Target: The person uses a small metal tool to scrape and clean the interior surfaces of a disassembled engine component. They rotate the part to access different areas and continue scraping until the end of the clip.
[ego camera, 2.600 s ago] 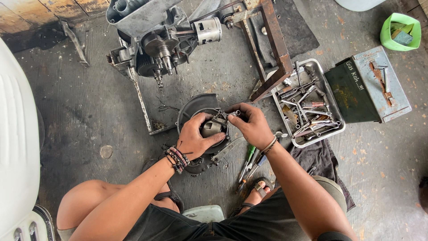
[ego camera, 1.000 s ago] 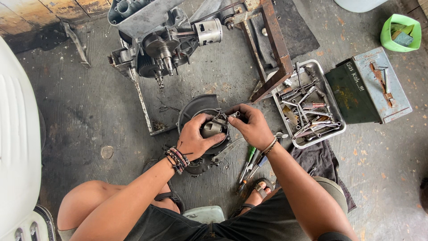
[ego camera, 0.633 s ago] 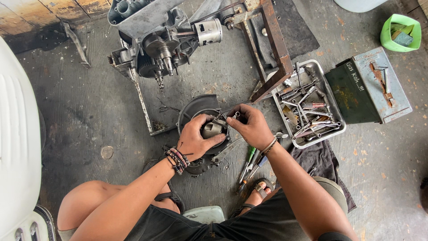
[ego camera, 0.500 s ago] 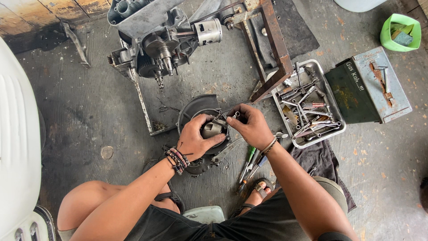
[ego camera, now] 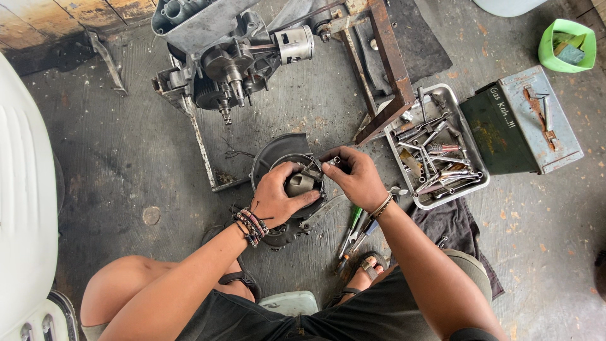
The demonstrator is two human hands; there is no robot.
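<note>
A round dark metal engine part (ego camera: pixel 279 151), like a flywheel housing, lies on the concrete floor between my knees. My left hand (ego camera: pixel 278 197), with bead bracelets at the wrist, grips the grey hub (ego camera: pixel 302 183) at its centre. My right hand (ego camera: pixel 357 177) pinches a small tool or fitting (ego camera: pixel 332 161) at the part's upper right rim. What sits under my fingers is hidden.
A stripped engine block with a piston (ego camera: pixel 233 57) stands at the back beside a rusty steel frame (ego camera: pixel 386 63). To the right stand a metal tray of tools (ego camera: pixel 435 151), a green metal box (ego camera: pixel 521 120) and a green tub (ego camera: pixel 567 44). Screwdrivers (ego camera: pixel 353 230) lie by my foot.
Both hands stay on the round part in nearly the same pose. My head has shifted slightly, so the view moved a little.
</note>
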